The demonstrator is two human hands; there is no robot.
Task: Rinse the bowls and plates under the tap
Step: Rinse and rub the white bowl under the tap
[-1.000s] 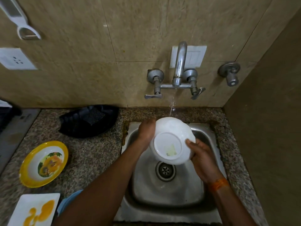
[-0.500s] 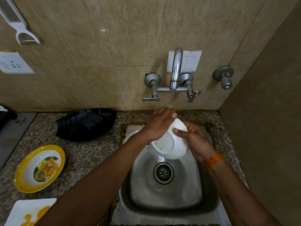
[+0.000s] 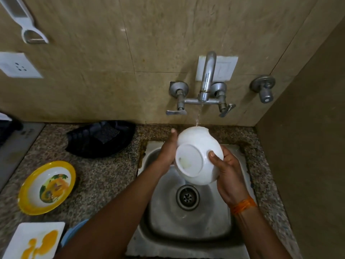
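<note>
Over the steel sink [image 3: 186, 234] I hold a white bowl [image 3: 203, 146] with its underside tilted toward me. A pale yellowish smear marks its base. My left hand [image 3: 167, 150] grips its left rim and my right hand [image 3: 228, 169] cups its right side, thumb on the outer wall. A thin stream from the wall tap [image 3: 207, 79] lands on the bowl's far rim. On the counter to the left sit a yellow-rimmed bowl [image 3: 46, 187] with food stains and a white square plate [image 3: 35, 240] smeared with orange sauce.
A black tray [image 3: 100, 139] with a dark sponge lies on the speckled counter behind the sink's left side. A blue item [image 3: 71, 232] peeks out beside my left forearm. A second valve [image 3: 263, 88] juts from the wall at right. A side wall closes off the right.
The bowl has turned and lifted so its base faces me more fully. My left hand has slid from over the top to the left rim; the right hand has dropped lower on the side.
</note>
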